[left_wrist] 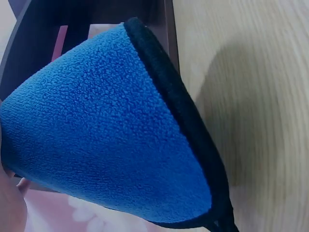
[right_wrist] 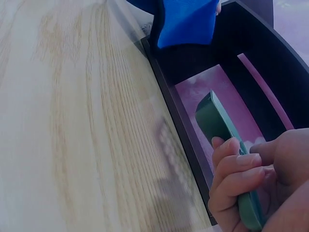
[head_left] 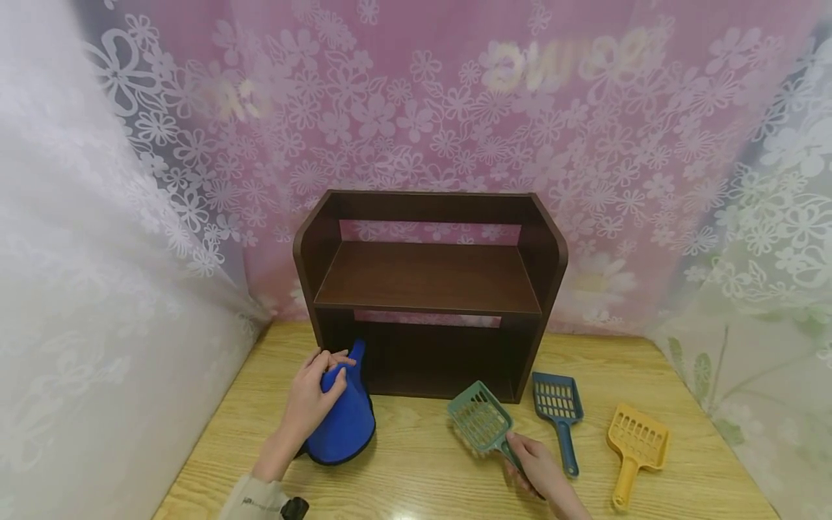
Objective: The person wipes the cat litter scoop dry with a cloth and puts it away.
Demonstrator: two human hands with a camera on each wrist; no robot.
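Head view: bare brown shelf point(head_left: 429, 278), both tiers.

Fuzzy matt blue fleece cloth point(left_wrist: 106, 130), smooth plastic green scoop point(head_left: 482, 419), glossy wood-grain table point(head_left: 422, 462), dark smooth wooden shelf point(head_left: 429, 278)

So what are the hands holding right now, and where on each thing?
The left hand grips the blue fleece cloth at its narrow upper end. The right hand grips the green slotted scoop by its handle.

Pale letters show through the pink flowered curtain point(head_left: 455, 108) at the top, mirrored and blurred; they cannot be read with certainty. A second faint patch at upper left is also unreadable. Nothing else carries any text.
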